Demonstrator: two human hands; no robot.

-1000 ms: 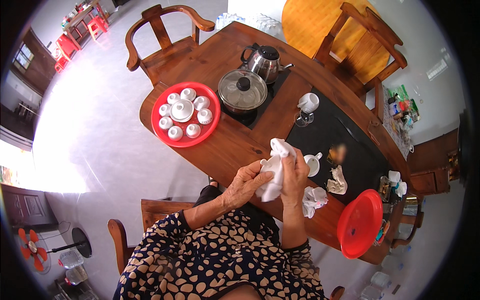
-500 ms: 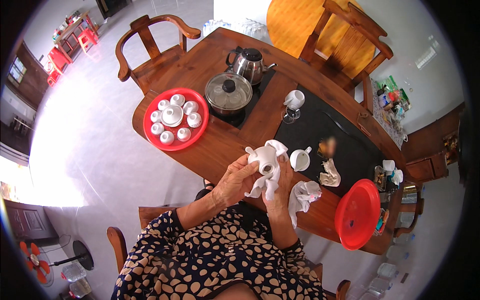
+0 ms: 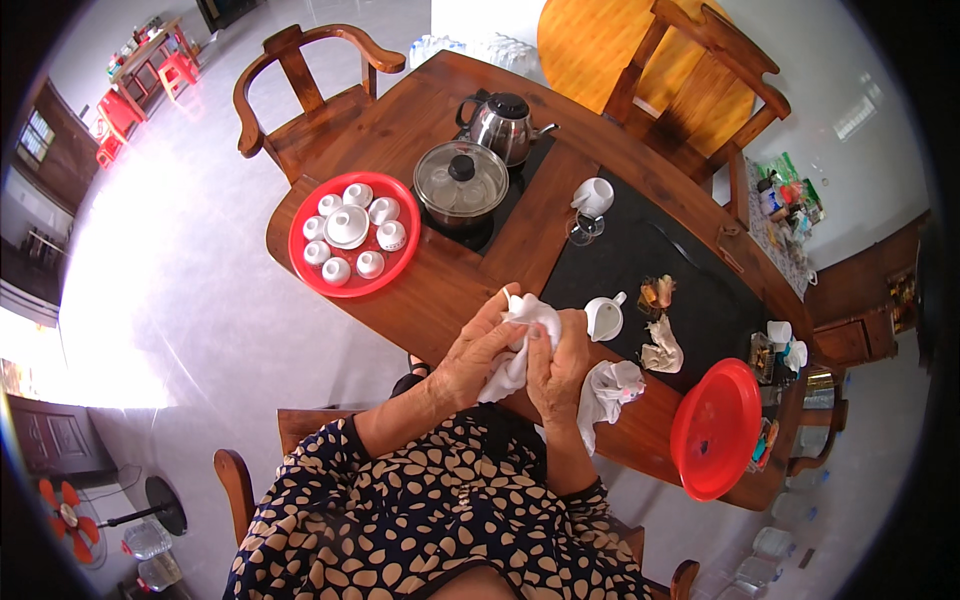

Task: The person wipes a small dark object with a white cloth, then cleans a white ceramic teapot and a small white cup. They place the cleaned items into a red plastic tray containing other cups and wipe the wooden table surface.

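Note:
My left hand [image 3: 473,352] is closed round a small white teapot [image 3: 513,290], mostly hidden under a white cloth [image 3: 506,376]; only a bit of white shows above my fingers. My right hand [image 3: 557,366] presses the cloth against the pot, its thumb on top. Just beyond my right hand, a white pitcher [image 3: 605,317] stands on the black tray [image 3: 640,240]. Another crumpled white cloth [image 3: 606,392] lies at the table's near edge, right of my right wrist.
At the left, a red tray [image 3: 305,270] bears several white cups and a lidded bowl. Behind are a glass-lidded pot [image 3: 460,190] and a steel kettle [image 3: 503,130]. A white cup [image 3: 593,196], a beige cloth [image 3: 662,347] and a red basin [image 3: 715,430] are to the right.
The cloth has been drawn over the teapot, whose opening showed before. Both hands have closed in around it, the right thumb now on the cloth.

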